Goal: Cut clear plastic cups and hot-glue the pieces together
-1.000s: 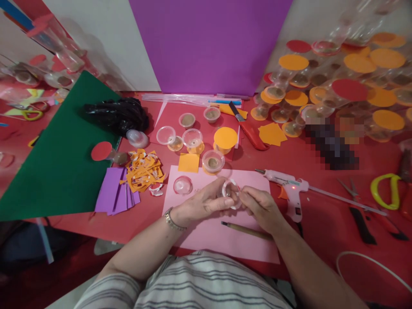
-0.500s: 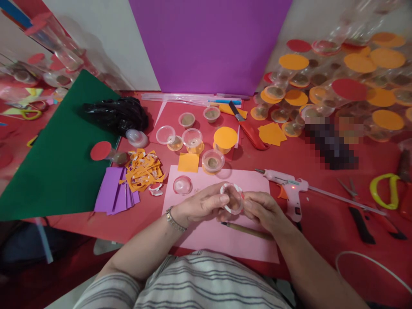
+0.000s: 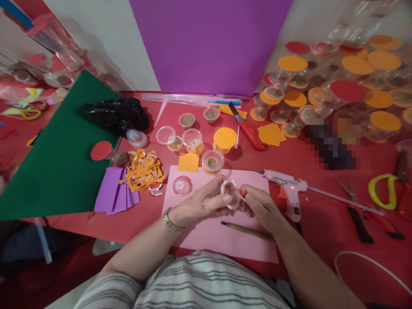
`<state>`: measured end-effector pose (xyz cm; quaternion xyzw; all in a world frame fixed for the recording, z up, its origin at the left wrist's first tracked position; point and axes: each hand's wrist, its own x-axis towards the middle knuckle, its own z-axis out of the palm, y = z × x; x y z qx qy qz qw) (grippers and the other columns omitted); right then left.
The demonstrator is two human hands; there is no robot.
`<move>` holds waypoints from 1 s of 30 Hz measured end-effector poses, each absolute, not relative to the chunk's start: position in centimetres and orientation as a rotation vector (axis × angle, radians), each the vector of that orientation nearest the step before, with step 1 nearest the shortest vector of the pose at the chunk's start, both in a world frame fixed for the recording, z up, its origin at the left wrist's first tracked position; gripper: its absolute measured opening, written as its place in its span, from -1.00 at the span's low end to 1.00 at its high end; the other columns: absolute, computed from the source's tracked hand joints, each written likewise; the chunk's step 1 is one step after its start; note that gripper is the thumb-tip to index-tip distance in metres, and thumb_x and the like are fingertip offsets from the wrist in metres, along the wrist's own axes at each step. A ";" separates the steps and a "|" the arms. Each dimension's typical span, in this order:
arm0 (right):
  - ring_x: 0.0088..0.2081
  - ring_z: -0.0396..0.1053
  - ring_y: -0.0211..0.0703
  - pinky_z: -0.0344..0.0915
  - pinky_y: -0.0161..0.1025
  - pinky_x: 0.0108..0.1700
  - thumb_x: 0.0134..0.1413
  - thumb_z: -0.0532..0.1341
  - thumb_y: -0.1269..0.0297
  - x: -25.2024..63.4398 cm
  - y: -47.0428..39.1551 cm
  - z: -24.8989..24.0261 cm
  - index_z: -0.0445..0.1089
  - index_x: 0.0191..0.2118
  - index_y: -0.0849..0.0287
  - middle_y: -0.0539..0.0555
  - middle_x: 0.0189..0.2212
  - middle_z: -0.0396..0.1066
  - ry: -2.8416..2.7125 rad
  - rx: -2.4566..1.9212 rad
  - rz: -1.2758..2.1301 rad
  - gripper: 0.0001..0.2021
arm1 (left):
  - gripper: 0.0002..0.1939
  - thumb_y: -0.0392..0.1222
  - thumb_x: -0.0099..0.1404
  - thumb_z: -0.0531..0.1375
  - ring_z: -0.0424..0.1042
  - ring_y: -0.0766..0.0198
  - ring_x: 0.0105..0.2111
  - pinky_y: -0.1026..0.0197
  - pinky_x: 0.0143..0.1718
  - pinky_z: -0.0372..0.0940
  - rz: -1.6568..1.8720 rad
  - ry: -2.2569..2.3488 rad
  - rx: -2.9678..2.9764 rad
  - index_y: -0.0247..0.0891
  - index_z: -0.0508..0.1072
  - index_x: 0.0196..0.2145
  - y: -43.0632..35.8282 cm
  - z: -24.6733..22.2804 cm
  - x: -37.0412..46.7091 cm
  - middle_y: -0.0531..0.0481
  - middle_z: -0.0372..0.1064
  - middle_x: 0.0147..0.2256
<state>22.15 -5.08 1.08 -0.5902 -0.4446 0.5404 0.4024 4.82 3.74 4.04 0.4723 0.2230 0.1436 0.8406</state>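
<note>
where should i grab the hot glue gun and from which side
Best by its handle, coming from the near side, since that is where the handle points. The hot glue gun lies on its side, nozzle pointing left and glue stick trailing from the right end, so both ends look like poor holds. Keep off the nozzle; the lit red lamp suggests it may be hot.

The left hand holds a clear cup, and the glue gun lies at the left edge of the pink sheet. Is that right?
Not quite: the glue gun lies at the right edge of the pink sheet, as the head view shows. The left hand does hold a clear cup.
</note>
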 end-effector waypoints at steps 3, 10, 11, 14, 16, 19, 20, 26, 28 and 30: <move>-0.61 0.05 -0.33 -0.01 -0.35 -0.57 0.12 0.17 -0.03 21.6 -4.9 1.1 0.13 -0.53 0.08 -0.13 -0.67 0.13 -1.227 -1.644 1.090 -0.64 | -0.58 0.10 0.19 0.31 0.20 0.43 -0.47 0.33 -0.46 0.15 0.281 0.583 1.248 -0.23 0.24 -0.25 3.8 4.3 4.7 0.12 0.23 -0.41; -0.66 0.11 -0.32 0.06 -0.34 -0.58 0.24 0.04 0.14 21.1 -4.6 1.8 0.10 -0.58 0.07 -0.12 -0.72 0.13 -1.368 -1.635 0.820 -0.65 | -0.49 0.24 0.20 0.25 0.26 0.48 -0.54 0.37 -0.53 0.17 0.206 0.463 1.046 -0.23 0.18 -0.22 3.7 3.8 4.8 0.13 0.25 -0.40; -0.66 0.12 -0.31 0.07 -0.34 -0.58 0.25 0.04 0.15 21.2 -4.7 1.9 0.11 -0.58 0.07 -0.11 -0.72 0.15 -1.374 -1.615 0.841 -0.65 | -0.48 0.25 0.20 0.24 0.25 0.49 -0.55 0.38 -0.55 0.15 0.211 0.447 1.020 -0.24 0.19 -0.22 3.7 3.8 4.8 0.12 0.25 -0.40; -0.66 0.13 -0.31 0.07 -0.35 -0.60 0.27 0.04 0.14 21.6 -5.0 1.9 0.15 -0.56 0.07 -0.10 -0.71 0.19 -1.368 -1.528 1.020 -0.65 | -0.46 0.28 0.22 0.21 0.24 0.50 -0.60 0.39 -0.62 0.12 0.220 0.407 0.987 -0.29 0.26 -0.23 3.8 3.5 4.8 0.10 0.26 -0.41; -0.68 0.09 -0.32 0.04 -0.35 -0.62 0.29 0.02 0.12 21.7 -5.1 1.8 0.18 -0.56 0.08 -0.10 -0.72 0.19 -1.343 -1.481 1.137 -0.62 | -0.44 0.32 0.23 0.17 0.22 0.49 -0.64 0.39 -0.66 0.10 0.201 0.373 0.957 -0.31 0.30 -0.22 3.9 3.3 4.8 0.11 0.26 -0.45; -0.70 0.05 -0.34 0.02 -0.36 -0.64 0.29 0.03 0.09 21.6 -5.0 1.7 0.18 -0.59 0.08 -0.11 -0.75 0.16 -1.247 -1.528 1.193 -0.59 | -0.42 0.33 0.24 0.15 0.28 0.45 -0.61 0.37 -0.63 0.15 0.217 0.389 0.948 -0.32 0.32 -0.20 3.8 2.8 5.0 0.07 0.30 -0.44; -0.69 0.05 -0.34 0.01 -0.36 -0.64 0.27 0.04 0.08 21.5 -4.9 1.7 0.18 -0.60 0.08 -0.11 -0.75 0.15 -1.204 -1.567 1.179 -0.59 | -0.42 0.32 0.24 0.16 0.32 0.43 -0.57 0.35 -0.58 0.19 0.250 0.416 0.970 -0.32 0.32 -0.18 3.7 2.7 5.0 0.03 0.33 -0.41; -0.65 0.15 -0.29 0.09 -0.34 -0.57 0.21 0.06 0.02 21.2 -4.4 1.9 0.18 -0.62 0.07 -0.08 -0.73 0.17 -1.211 -1.672 0.934 -0.59 | -0.02 0.23 -0.10 0.45 0.41 0.16 -0.18 0.16 -0.17 0.33 0.475 0.631 1.469 -0.22 0.15 0.14 3.0 2.4 5.4 -0.13 0.35 -0.08; -0.65 0.14 -0.29 0.08 -0.33 -0.58 0.19 0.07 0.03 21.2 -4.5 1.9 0.17 -0.61 0.07 -0.08 -0.72 0.16 -1.250 -1.681 0.917 -0.61 | -0.10 0.23 0.01 0.40 0.38 0.11 -0.10 0.11 -0.09 0.32 0.501 0.696 1.623 -0.23 0.15 0.15 2.8 2.6 5.4 -0.18 0.31 -0.01; -0.65 0.11 -0.29 0.06 -0.33 -0.58 0.18 0.07 0.05 21.3 -4.7 1.7 0.14 -0.62 0.07 -0.09 -0.72 0.14 -1.255 -1.685 0.951 -0.62 | -0.21 0.27 0.11 0.31 0.38 0.12 -0.12 0.11 -0.09 0.32 0.511 0.707 1.691 -0.25 0.20 0.11 2.9 2.7 5.3 -0.17 0.32 -0.04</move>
